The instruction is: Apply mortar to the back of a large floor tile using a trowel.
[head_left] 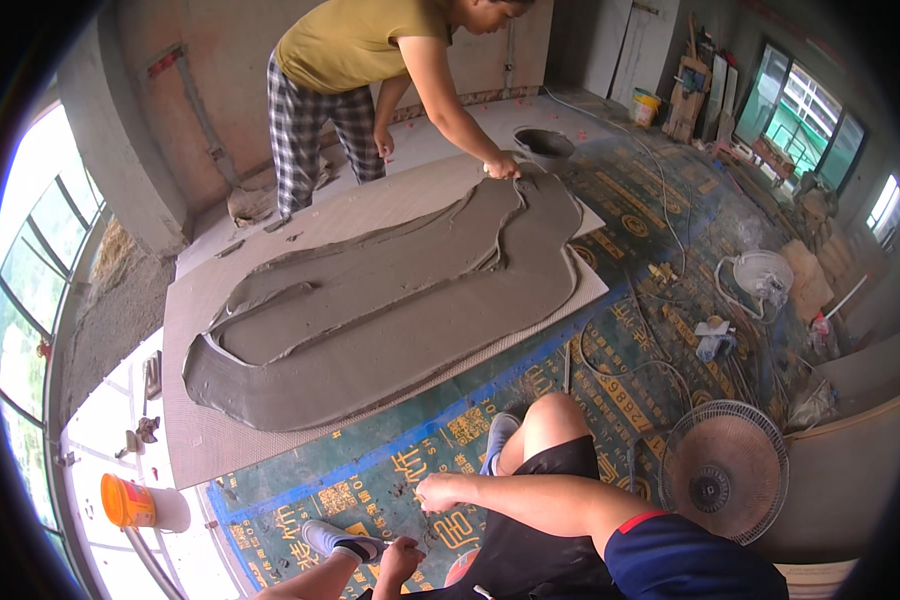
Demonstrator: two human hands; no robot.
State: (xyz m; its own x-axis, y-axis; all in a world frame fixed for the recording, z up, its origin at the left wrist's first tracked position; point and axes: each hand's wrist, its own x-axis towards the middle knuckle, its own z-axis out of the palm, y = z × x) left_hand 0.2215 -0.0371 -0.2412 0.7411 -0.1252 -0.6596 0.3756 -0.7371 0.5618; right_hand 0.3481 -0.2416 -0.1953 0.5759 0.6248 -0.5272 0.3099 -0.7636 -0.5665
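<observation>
My right hand point(438, 492) hangs over the floor sheet in front of my knee, its fingers curled together. My left hand point(402, 558) is lower, near my shoe, and closed too. What either hand holds, if anything, is too small to make out. Beyond them lies a large tile point(192, 440), back side up, with a thick layer of wet grey adhesive point(370, 290) spread in ridged bands. At its far end another person point(360, 50) bends over it, a hand point(502, 166) gripping a tool that is mostly hidden, at the adhesive.
A black bucket point(544, 143) stands beyond the tile. An orange-and-white bucket point(130, 502) lies tipped at the left. A round fan point(725, 472) is close on my right. Cables point(660, 365) cross the green printed floor sheet point(620, 200). Boards point(692, 95) lean by the far window.
</observation>
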